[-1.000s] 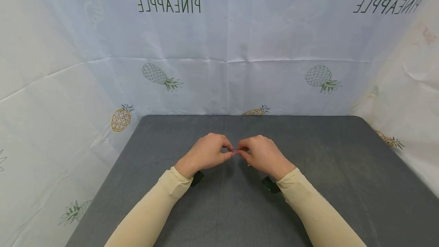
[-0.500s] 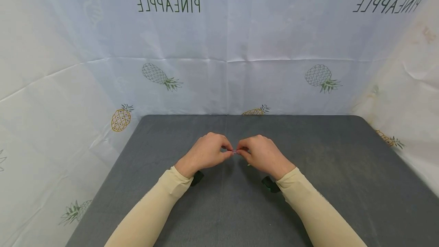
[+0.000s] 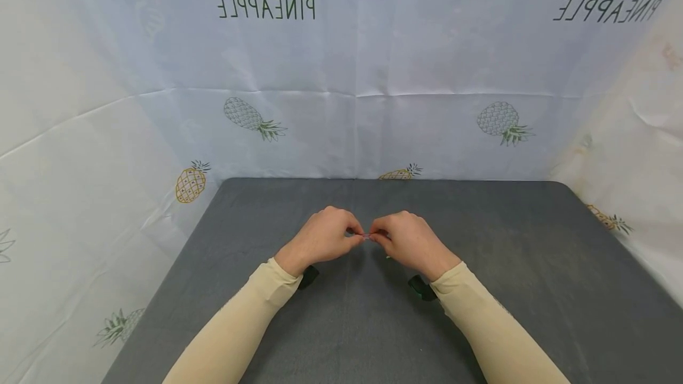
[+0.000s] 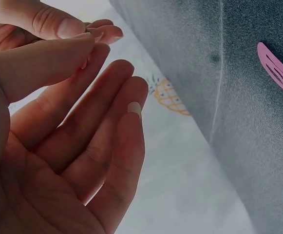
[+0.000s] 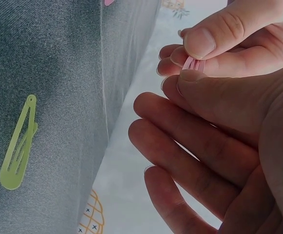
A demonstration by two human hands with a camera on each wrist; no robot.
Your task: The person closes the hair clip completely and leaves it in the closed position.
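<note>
Clip [image 5: 195, 65], pink, is above the table [image 3: 507, 265], pinched thumb-to-finger by left hand [image 3: 324, 234] and right hand [image 3: 413, 240], both otherwise loosely extended. Flexing it seems the step underway; the next move likely calls for steady thumb pressure.

I read PINEAPPLE [image 3: 265, 8] twice, in mirrored dark capitals, on the pale cloth [image 3: 427, 58] hanging behind my worktop [image 3: 523, 289].
</note>
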